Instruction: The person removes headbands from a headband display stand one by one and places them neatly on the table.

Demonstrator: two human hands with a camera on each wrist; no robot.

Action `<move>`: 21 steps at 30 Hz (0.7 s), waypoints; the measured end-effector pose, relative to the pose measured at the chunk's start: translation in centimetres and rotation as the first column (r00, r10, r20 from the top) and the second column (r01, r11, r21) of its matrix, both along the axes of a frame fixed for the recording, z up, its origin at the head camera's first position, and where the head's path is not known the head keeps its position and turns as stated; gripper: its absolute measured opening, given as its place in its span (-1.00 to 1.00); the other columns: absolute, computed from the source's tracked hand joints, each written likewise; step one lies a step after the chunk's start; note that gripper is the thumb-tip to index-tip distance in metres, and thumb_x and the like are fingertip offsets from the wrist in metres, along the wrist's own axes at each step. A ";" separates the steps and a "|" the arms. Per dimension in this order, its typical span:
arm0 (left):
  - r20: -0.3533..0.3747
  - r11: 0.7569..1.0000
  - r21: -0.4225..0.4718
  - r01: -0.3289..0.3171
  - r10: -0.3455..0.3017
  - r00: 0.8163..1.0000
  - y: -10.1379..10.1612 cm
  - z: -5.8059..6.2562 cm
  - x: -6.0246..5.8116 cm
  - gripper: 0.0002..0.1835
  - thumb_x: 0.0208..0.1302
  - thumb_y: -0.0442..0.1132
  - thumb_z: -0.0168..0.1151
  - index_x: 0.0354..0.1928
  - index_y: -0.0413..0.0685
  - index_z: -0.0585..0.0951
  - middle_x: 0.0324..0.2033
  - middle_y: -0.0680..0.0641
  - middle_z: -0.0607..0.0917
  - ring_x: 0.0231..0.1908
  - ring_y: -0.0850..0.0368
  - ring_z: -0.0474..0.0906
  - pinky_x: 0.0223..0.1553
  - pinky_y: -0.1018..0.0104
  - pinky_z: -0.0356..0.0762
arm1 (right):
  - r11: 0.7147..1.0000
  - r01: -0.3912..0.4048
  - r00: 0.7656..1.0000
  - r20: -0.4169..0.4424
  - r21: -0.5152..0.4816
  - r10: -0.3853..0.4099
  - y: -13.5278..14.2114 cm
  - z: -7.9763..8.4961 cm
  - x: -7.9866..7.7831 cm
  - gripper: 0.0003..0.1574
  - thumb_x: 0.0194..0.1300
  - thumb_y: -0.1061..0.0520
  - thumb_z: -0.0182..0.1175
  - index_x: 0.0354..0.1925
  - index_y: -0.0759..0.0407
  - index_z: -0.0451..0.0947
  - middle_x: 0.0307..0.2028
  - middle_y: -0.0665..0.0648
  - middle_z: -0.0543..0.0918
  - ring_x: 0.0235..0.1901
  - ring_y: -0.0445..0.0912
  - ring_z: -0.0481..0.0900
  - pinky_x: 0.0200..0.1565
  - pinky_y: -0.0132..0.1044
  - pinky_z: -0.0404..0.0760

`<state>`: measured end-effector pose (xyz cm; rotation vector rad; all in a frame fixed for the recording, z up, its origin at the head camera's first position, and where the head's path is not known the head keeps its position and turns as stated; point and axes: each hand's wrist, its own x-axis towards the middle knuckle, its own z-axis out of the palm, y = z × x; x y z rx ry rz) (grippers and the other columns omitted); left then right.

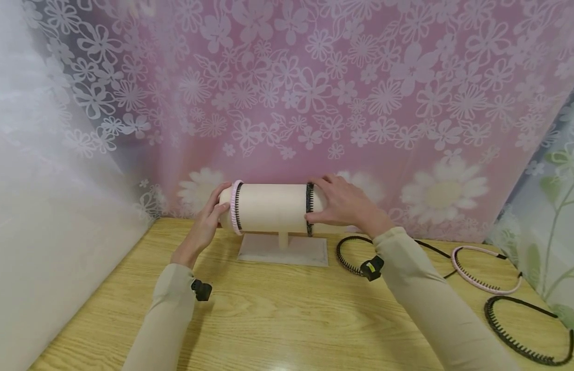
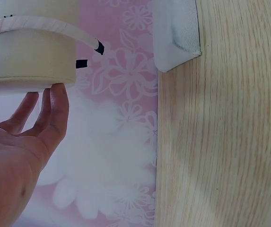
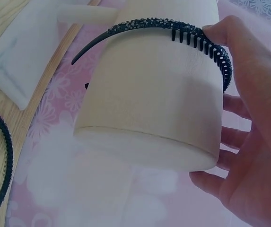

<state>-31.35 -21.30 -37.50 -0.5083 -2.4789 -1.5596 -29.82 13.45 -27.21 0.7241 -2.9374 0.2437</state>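
A cream padded cylinder lies sideways on a short post above a flat white base, forming a headband display stand. Around its left part sits a pink headband with dark comb teeth; its black tips show in the left wrist view. My left hand holds the cylinder's left end, fingers over the top and thumb in front. A sparkly black toothed headband arches over the right part. My right hand pinches this band with the thumb on it in the right wrist view, its other fingers behind the cylinder.
On the wooden table to the right lie a black headband beside my right sleeve, a pink headband, and another black headband near the edge. Behind the stand hangs a pink flowered curtain.
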 end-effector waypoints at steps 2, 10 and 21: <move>0.002 1.000 0.000 0.002 -0.002 1.000 0.0 0.0 0.0 -0.46 0.62 0.17 -0.18 0.56 0.62 0.10 0.50 -0.01 0.33 0.18 -0.22 0.50 -0.02 0.03 0.59 | 1.000 0.003 1.000 0.005 -0.006 -0.002 0.1 0.0 0.0 0.23 0.17 -0.44 0.33 0.59 0.01 0.12 0.49 0.32 0.28 0.40 0.30 0.36 0.16 0.35 0.54; -0.003 1.000 -0.003 0.005 -0.005 1.000 0.0 0.1 0.1 -0.43 0.62 0.17 -0.19 0.58 0.52 0.09 0.49 -0.02 0.34 0.17 -0.22 0.51 -0.02 0.01 0.60 | 1.000 0.002 1.000 0.004 -0.019 -0.002 0.6 -0.3 -0.1 0.21 0.18 -0.42 0.33 0.59 0.01 0.12 0.49 0.31 0.27 0.41 0.29 0.34 0.12 0.39 0.54; 0.002 1.000 0.002 0.002 -0.002 1.000 0.1 0.1 0.1 -0.44 0.62 0.17 -0.19 0.58 0.53 0.10 0.49 -0.06 0.33 0.19 -0.22 0.50 0.02 -0.07 0.60 | 0.999 -0.011 1.000 0.006 -0.045 0.012 1.2 -0.4 0.1 0.20 0.19 -0.38 0.34 0.58 0.04 0.12 0.47 0.32 0.27 0.39 0.30 0.34 0.09 0.37 0.57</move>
